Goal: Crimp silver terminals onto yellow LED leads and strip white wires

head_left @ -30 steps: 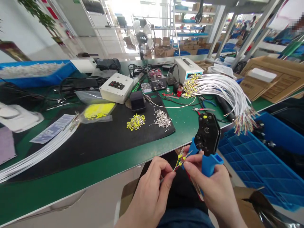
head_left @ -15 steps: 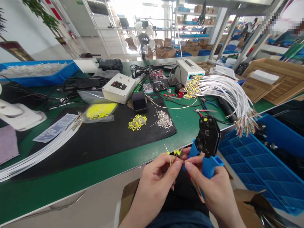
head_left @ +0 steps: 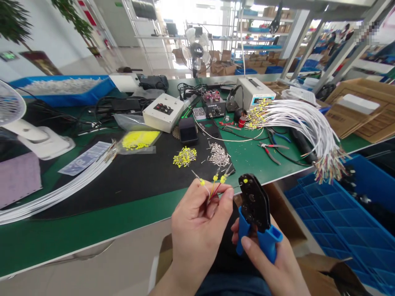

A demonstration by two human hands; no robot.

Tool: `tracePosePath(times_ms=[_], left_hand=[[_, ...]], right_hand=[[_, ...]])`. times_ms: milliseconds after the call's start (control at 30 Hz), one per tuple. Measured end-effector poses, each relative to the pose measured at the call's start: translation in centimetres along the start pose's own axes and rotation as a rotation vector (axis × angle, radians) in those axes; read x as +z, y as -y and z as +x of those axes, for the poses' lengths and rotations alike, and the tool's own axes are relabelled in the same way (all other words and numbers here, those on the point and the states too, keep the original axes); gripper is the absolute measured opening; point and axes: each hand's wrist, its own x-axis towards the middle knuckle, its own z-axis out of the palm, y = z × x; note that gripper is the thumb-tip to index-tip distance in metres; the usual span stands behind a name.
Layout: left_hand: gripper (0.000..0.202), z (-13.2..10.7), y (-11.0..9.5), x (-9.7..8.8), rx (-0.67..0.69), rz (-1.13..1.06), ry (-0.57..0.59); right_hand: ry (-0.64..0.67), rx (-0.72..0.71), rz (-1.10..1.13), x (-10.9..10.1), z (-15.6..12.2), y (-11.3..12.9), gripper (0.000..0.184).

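Note:
My left hand point(head_left: 200, 222) is closed on a fan of thin wires point(head_left: 210, 192) in white, yellow and red, with yellow seals and metal terminals on their ends. A dark wire end leads from its fingertips towards the jaws of the crimping pliers point(head_left: 254, 201). Those pliers have a black head and blue handles; my right hand point(head_left: 268, 255) grips the handles, which stand apart. Whether the dark wire's tip sits inside the jaws I cannot tell. Beyond my hands lie a pile of yellow seals point(head_left: 184, 157) and a pile of metal terminals point(head_left: 219, 155) on the black mat point(head_left: 132, 181).
White cables point(head_left: 296, 111) with yellow ends arch across the right of the bench, near red-handled cutters point(head_left: 271, 154). Another white cable bundle point(head_left: 77, 181) lies left. A blue crate point(head_left: 336, 213) stands below the right edge. A grey switch box point(head_left: 163, 112) sits behind the mat.
My hands have moved apart. The left one has risen with the wires, now fanned out. My right hand has lowered the pliers slightly to the left, and its fingers have left the wires.

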Motion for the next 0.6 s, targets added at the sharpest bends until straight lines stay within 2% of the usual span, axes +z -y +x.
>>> tracePosePath(times_ms=[300,500,600], left_hand=[[0.004,0.1,-0.4,0.1,0.103,0.106,-0.054],[0.005,0.0,-0.2,0.1,0.131,0.118,-0.061],[0.007,-0.2,0.1,-0.1,0.061,0.079,-0.033]], right_hand=[[0.009,-0.062,-0.177,-0.3,0.1,-1.3,0.027],[-0.129,-0.091,-0.223,1.1,-0.2,-0.9,0.027],[-0.199,-0.158,-0.289,1.2,0.2,-1.3,0.043]])
